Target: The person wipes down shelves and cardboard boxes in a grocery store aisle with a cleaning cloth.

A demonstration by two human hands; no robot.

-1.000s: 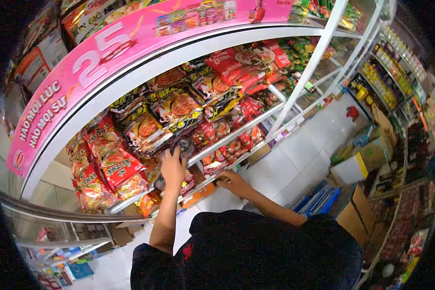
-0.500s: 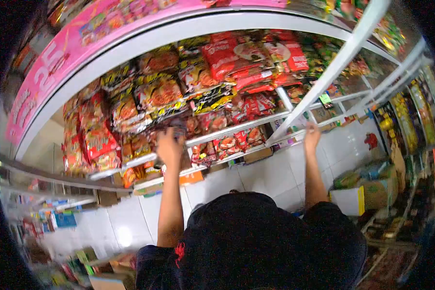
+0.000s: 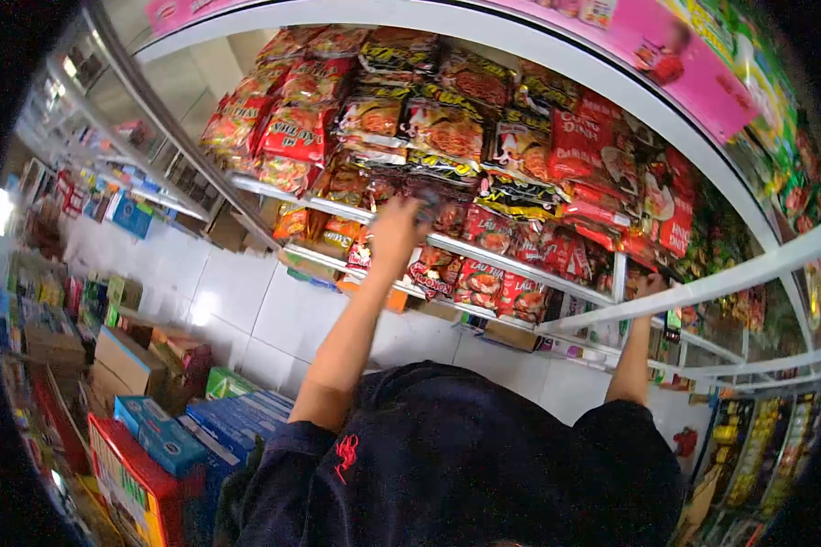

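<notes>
The right hand point(image 3: 649, 286) has just swung out to the shelf point(image 3: 538, 274) front, right of frame, below the Cung Đình noodle packets point(image 3: 579, 150), so both hands are now there. Mid-frame, the left hand point(image 3: 396, 237) meets a dark, blurred item point(image 3: 428, 210); whether either hand's fingers pinch, I can't tell.

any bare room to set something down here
Bare floor lies left of the left forearm, between the shelving and the blue boxes; another strip shows between the forearms, bordered by shelving and dark shirt. Noodle packets crowd the shelving around the left hand.
</notes>
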